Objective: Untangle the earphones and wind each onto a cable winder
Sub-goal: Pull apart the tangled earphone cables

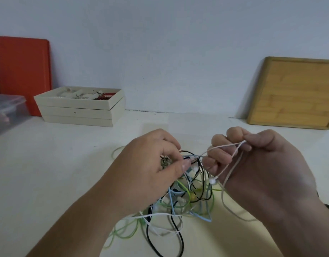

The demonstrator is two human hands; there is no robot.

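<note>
While left hand (156, 164) pinches the tangle (186, 193), right hand (252, 160), gripping pale cable (232, 164), should pull slow w/ no yanking.

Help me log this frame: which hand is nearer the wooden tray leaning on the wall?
Right. The right hand is just below and left of the wooden tray; the left hand is farther left, over the tangle.
</note>
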